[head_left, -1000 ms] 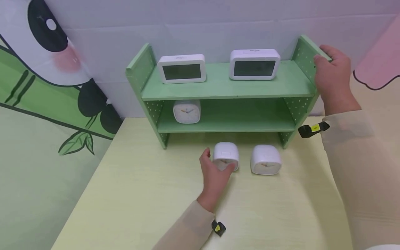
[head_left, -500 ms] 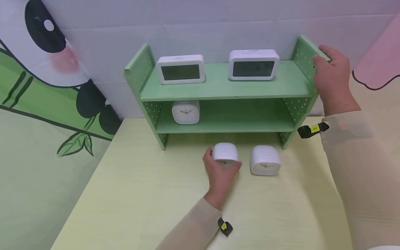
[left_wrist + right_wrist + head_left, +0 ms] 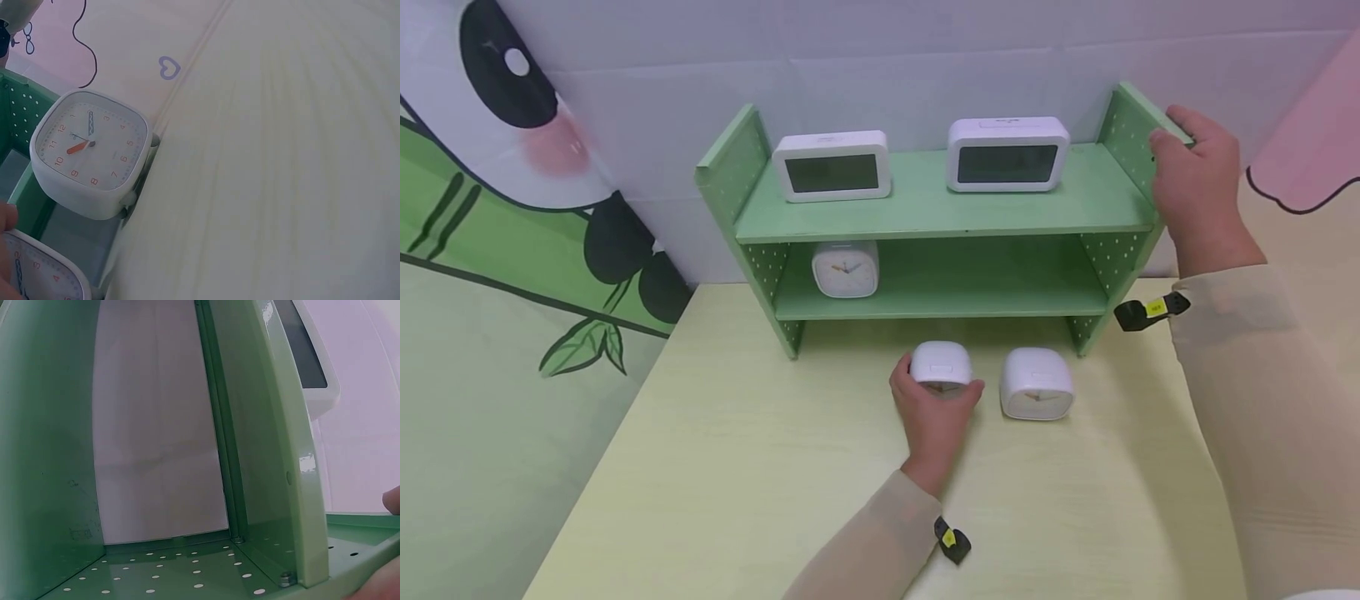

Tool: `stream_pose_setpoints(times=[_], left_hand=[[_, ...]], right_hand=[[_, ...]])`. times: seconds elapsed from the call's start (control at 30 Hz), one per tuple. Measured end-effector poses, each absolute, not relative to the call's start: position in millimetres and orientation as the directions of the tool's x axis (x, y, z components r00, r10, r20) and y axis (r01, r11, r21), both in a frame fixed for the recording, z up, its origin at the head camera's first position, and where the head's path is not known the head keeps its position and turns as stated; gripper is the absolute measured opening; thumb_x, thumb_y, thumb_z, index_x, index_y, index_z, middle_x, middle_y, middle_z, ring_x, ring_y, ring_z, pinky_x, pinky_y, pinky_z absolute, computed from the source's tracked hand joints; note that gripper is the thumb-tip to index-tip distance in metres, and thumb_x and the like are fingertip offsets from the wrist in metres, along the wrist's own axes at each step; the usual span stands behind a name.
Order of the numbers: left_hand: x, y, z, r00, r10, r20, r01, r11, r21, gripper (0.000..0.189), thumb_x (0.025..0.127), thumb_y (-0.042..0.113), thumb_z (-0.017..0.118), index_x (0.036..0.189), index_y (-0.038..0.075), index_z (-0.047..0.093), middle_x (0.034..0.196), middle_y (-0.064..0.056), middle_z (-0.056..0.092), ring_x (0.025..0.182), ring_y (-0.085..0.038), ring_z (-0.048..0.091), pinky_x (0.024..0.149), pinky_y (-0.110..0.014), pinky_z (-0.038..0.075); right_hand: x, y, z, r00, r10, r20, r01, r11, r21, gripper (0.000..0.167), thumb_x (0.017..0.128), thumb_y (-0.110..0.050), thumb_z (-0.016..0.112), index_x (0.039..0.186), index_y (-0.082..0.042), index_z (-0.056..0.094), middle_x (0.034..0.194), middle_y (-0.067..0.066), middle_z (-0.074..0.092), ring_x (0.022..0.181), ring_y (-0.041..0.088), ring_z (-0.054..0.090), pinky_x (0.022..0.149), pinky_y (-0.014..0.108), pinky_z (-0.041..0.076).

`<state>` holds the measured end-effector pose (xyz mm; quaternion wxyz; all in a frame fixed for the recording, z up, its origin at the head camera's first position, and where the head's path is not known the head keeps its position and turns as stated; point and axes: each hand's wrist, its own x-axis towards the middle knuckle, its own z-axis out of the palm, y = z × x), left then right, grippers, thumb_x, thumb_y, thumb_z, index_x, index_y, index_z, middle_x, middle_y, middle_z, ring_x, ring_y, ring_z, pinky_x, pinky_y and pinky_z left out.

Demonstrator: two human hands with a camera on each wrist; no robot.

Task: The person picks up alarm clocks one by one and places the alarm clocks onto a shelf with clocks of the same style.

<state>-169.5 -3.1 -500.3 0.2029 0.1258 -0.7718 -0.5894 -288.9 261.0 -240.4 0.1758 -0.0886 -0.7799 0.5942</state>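
Observation:
My left hand grips a small white alarm clock on the table, fingers on its left side and thumb on its right. It covers most of the dial in the head view; in the left wrist view part of that dial shows beside the fingers. A second white alarm clock stands just to the right, its face also seen in the left wrist view. At the upper right, my right hand holds the top of the side panel of a green two-tier shelf.
Two white digital clocks, one on the left and one on the right, stand on the upper tier. Another alarm clock sits at the left of the lower tier. The shelf stands on a pale table against a printed wall.
My left hand has shifted slightly right and its fingers and thumb have closed around the middle alarm clock, which stays in place. The right hand holds the shelf as before.

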Motion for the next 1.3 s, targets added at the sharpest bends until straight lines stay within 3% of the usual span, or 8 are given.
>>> stream_pose_setpoints(times=[0.33,0.63,0.9,1.3], left_hand=[[-168.7,-1.9,-498.9,-0.887,-0.445,0.119,0.018,0.224,0.974,0.104,0.066,0.028,0.097,0.148,0.011,0.037,0.141,-0.008,0.045,0.122,-0.028,0.051,0.103,-0.043,0.043],[-170.9,-0.8,-504.6,-0.885,-0.463,0.046,-0.035,0.164,0.986,0.121,0.061,0.029,0.102,0.156,0.012,0.027,0.148,-0.008,0.039,0.128,-0.028,0.045,0.105,-0.044,0.042],[-172.9,0.9,-506.1,-0.883,-0.463,0.082,0.0,0.174,0.985,0.114,0.064,0.028,0.099,0.154,0.016,0.03,0.145,-0.004,0.04,0.125,-0.026,0.046,0.101,-0.042,0.045],[-173.5,0.0,-504.1,-0.885,-0.45,0.12,0.018,0.225,0.974,0.108,0.064,0.027,0.099,0.15,0.013,0.035,0.143,-0.007,0.043,0.124,-0.026,0.049,0.104,-0.043,0.042]], right_hand=[[-288.4,260.9,-239.7,-0.923,0.347,0.165,-0.07,0.27,-0.96,0.054,0.108,-0.029,0.047,0.161,-0.026,0.036,0.164,-0.003,0.03,0.137,0.013,0.041,0.115,0.039,0.034],[-289.4,261.2,-240.1,-0.923,0.347,0.165,-0.07,0.269,-0.961,0.054,0.108,-0.029,0.046,0.161,-0.026,0.036,0.164,-0.002,0.03,0.138,0.014,0.04,0.115,0.039,0.034],[-287.7,257.5,-239.1,-0.923,0.345,0.171,-0.069,0.288,-0.955,0.054,0.109,-0.029,0.044,0.161,-0.025,0.035,0.165,-0.002,0.029,0.141,0.014,0.038,0.116,0.041,0.033],[-289.5,256.7,-238.3,-0.921,0.35,0.169,-0.064,0.292,-0.954,0.054,0.109,-0.029,0.044,0.161,-0.025,0.035,0.165,-0.004,0.028,0.142,0.013,0.034,0.116,0.041,0.031]])
